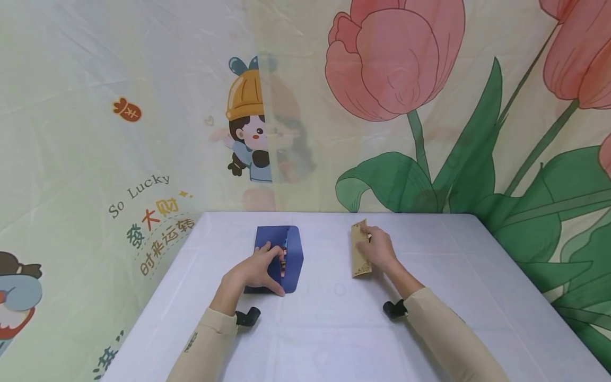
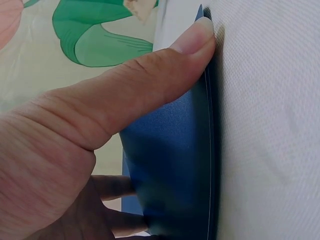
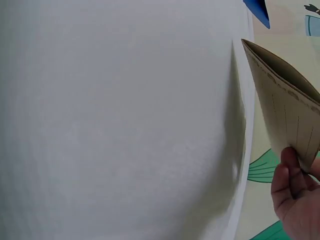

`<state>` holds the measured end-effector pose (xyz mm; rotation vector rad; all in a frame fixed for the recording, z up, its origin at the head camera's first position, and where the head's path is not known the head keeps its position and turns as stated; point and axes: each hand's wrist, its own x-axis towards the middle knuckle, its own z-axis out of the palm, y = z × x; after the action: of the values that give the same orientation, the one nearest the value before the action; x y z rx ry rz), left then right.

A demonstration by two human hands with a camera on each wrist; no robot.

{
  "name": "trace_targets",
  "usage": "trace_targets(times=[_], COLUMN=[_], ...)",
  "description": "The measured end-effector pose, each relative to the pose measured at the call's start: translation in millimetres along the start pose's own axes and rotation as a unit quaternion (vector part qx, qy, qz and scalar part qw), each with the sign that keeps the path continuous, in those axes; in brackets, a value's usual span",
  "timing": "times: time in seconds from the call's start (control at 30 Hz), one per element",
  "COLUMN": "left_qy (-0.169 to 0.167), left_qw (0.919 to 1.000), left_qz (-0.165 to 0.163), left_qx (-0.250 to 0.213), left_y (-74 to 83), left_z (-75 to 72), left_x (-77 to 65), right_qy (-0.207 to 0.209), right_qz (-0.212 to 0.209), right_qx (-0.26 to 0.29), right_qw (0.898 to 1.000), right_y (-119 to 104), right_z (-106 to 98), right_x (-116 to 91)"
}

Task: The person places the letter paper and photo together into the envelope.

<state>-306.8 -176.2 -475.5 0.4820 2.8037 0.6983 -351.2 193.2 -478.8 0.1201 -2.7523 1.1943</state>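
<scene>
Left hand (image 1: 258,269): you grip the blue envelope (image 1: 295,260), thumb at its near edge, fingers reaching across it.
Right hand (image 1: 380,250): you pinch the folded tan paper (image 1: 360,260).
Tan paper: right of the blue envelope, well apart, its layers slightly parted.
White table (image 1: 315,329): beneath and around the blue envelope.

A pale printed cloth (image 1: 181,69) hangs behind, filling the upper frame; large pink tulips (image 1: 396,63) with green leaves (image 1: 479,127) cover the right side; a yellow-hatted cartoon figure (image 1: 245,103) sits upper centre; lettering (image 1: 151,218), including "So Lucky", curves at centre left; a white-covered tabletop (image 1: 324,334) spans the lower centre under soft light.
</scene>
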Motion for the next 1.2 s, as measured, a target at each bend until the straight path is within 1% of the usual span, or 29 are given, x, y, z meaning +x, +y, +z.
trace_targets(times=[0.1, 0.27, 0.43, 0.6, 0.73, 1.0, 1.2], left_qy=[0.002, 0.002, 0.002, 0.001, 0.000, 0.001, 0.001], left_qw=[1.0000, 1.0000, 1.0000, 0.9999, 0.9999, 0.9999, 1.0000], left_qz=[0.001, 0.004, 0.006, 0.010, 0.011, 0.009, 0.006], left_qx=[-0.002, -0.005, -0.006, -0.009, -0.012, -0.008, -0.007], left_y=[-0.1, -0.4, -2.1, -3.5, -3.8, -2.6, -0.9], left_z=[0.4, 0.3, 1.0, 1.6, 1.7, 1.1, 0.3], left_x=[0.6, 0.4, 1.6, 3.2, 3.5, 2.8, 2.0], right_qy=[0.013, 0.020, 0.029, 0.031, 0.021, -0.008, -0.025], right_qz=[-0.015, -0.039, -0.051, -0.053, -0.046, -0.020, -0.029], right_qx=[0.014, 0.029, 0.030, 0.028, 0.041, 0.072, 0.109], right_qw=[1.000, 0.999, 0.998, 0.998, 0.998, 0.997, 0.993], right_y=[-2, -7, -10, -12, -14, -23, -30], right_z=[2, 3, 4, 6, 8, 12, 15], right_x=[1, 1, 0, 4, 6, 3, 3])
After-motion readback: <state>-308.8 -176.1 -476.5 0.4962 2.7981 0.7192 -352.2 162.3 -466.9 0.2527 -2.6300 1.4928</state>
